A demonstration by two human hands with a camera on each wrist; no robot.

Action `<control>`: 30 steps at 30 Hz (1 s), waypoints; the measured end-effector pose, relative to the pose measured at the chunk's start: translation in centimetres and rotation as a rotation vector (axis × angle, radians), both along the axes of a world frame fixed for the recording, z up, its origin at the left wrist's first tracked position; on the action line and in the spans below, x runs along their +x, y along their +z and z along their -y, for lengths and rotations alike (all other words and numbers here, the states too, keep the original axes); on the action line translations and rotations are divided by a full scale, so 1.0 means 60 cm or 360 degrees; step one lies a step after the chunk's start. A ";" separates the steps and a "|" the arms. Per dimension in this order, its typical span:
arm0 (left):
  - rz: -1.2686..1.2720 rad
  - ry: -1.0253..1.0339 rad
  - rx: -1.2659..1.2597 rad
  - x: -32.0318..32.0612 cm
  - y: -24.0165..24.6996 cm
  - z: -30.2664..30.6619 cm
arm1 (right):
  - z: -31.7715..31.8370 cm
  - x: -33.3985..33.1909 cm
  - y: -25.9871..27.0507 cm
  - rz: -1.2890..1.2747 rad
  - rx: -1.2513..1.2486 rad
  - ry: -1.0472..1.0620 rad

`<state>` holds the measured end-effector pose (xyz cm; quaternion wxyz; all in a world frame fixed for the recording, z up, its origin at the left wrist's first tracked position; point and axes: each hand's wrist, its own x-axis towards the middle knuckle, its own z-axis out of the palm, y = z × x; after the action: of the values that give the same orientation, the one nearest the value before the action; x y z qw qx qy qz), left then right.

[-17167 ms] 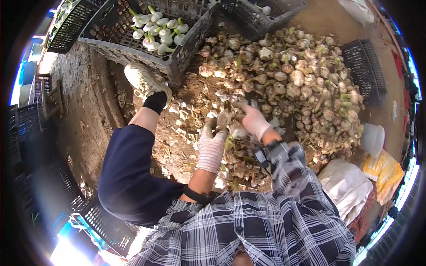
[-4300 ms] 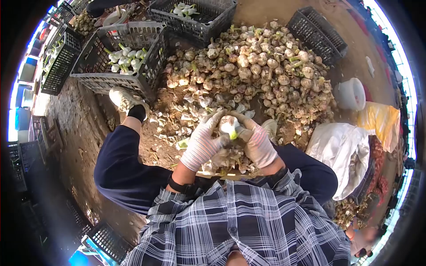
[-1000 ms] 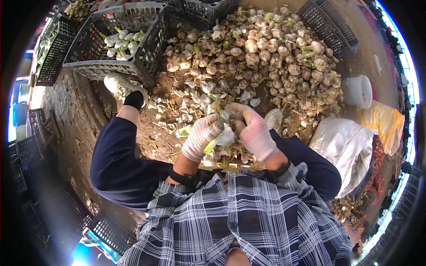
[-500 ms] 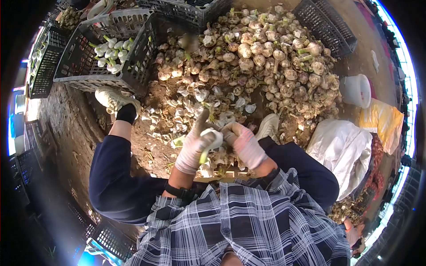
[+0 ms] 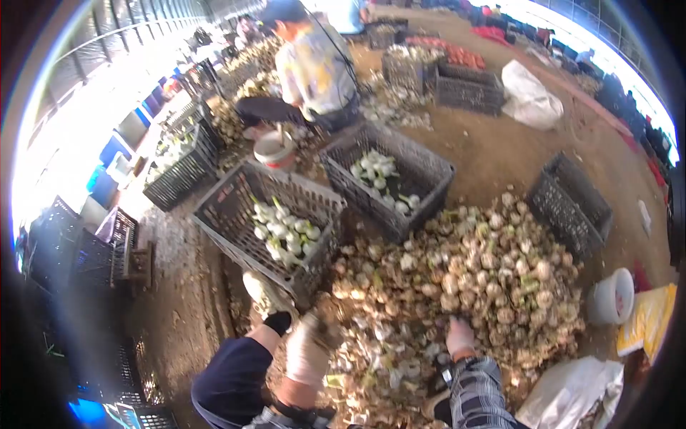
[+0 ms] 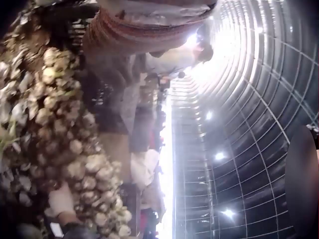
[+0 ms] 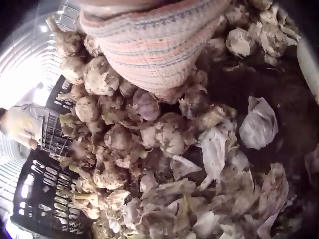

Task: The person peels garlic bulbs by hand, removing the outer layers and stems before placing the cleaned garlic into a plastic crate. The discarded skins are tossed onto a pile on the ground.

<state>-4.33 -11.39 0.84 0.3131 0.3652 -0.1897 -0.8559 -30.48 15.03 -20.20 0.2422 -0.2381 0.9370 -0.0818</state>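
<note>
Near the front corner of a black crate is my gloved left hand, its fingers dark and blurred. I cannot tell whether it holds anything. Peeled white garlic bulbs with short green stems lie in that crate. My right hand reaches down to the near side of a large heap of unpeeled garlic. In the right wrist view, the striped glove presses in among dirty bulbs, which hide the fingers. Loose white skins lie beside it.
A second crate with peeled garlic stands behind the first. An empty-looking crate and a white bucket stand right of the heap. A white sack lies front right. Another person sits beyond the crates.
The head view has tilted up and forward. My hands have parted: the left, which held a peeled garlic bulb, went toward the crate, the right went to the heap.
</note>
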 end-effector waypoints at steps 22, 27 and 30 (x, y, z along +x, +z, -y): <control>0.0537 -0.1078 -0.2288 0.092 0.017 -0.217 | -0.004 0.358 0.401 0.1018 -0.1725 -0.0450; 0.0571 -0.1122 -0.2452 0.111 0.057 -0.218 | 0.002 0.373 0.388 0.1062 -0.1727 -0.0320; 0.0596 -0.1139 -0.2472 0.125 0.066 -0.214 | -0.001 0.384 0.430 0.0971 -0.1473 -0.0255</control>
<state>3.16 1.44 4.79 0.1496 0.1018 -0.8706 -0.4575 -7.44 15.10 5.57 0.3657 -0.2132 0.7060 -0.5678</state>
